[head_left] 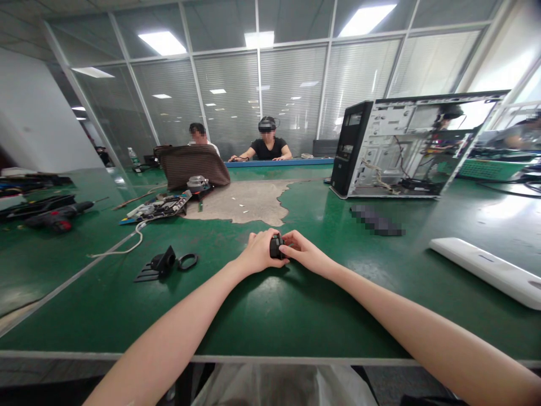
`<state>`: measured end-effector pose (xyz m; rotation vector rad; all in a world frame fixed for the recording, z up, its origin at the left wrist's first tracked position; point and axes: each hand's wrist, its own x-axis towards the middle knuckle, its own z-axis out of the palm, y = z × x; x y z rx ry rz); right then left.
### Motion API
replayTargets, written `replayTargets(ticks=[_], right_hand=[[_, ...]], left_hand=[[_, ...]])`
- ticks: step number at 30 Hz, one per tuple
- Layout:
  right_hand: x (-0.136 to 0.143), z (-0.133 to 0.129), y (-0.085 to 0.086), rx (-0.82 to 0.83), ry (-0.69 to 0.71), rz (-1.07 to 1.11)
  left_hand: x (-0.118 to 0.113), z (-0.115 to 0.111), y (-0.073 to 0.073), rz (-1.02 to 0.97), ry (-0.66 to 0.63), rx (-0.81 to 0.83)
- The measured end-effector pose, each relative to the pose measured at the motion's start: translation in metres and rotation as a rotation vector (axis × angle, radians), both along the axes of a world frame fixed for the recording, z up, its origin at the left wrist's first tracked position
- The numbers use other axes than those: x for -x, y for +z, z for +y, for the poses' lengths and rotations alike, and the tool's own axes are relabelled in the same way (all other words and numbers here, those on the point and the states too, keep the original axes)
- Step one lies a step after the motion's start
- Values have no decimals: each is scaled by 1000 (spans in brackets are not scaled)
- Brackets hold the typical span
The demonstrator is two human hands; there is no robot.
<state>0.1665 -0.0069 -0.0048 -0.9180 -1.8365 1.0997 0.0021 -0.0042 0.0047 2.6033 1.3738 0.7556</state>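
Between my two hands, just above the green tabletop, is a small black blocky part (276, 246); its exact kind is hard to make out. My left hand (260, 250) wraps around its left side with the fingers closed. From the other side, the fingertips and thumb of my right hand (301, 251) press on it. To the left on the table lie a black slotted bracket (158, 265) with a raised round collar and, beside it, a black ring (187, 261). Parts of the held piece are hidden by my fingers.
An opened computer case (353, 149) stands at the back right, a white long device (486, 268) at the right. Left are a power drill (59, 219), circuit boards (158, 207) and a brown cloth-like cover (190, 166). Two people sit across the table.
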Motion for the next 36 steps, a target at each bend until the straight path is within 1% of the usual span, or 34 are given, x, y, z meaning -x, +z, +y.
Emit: replayTargets(ticks=[2,6,8,17,19,24,26,31,36], right_hand=[[-1,0,0,1,8,-5],[-3,-2,3,-14,87,42],[-4,-3,4,-14,96,52],[0,2,-1,28,-10,34],[-1,3,-1,32,-15,15],[-3,-1,1,-40,96,46],[-3,-3,3,-47,108,58],[-1,-1,2,-62,31,54],[-1,4,0,19,-5,27]], left_hand=[[0,0,0,1,-2,-2],[0,0,0,3,0,-3],[0,0,-1,2,-4,-6],[0,1,-2,-2,1,-4],[0,0,-1,-1,2,-9],[0,0,-1,5,1,-7],[0,0,-1,6,7,-8],[0,1,-2,-1,5,-18],[0,3,-3,-4,-14,-20]])
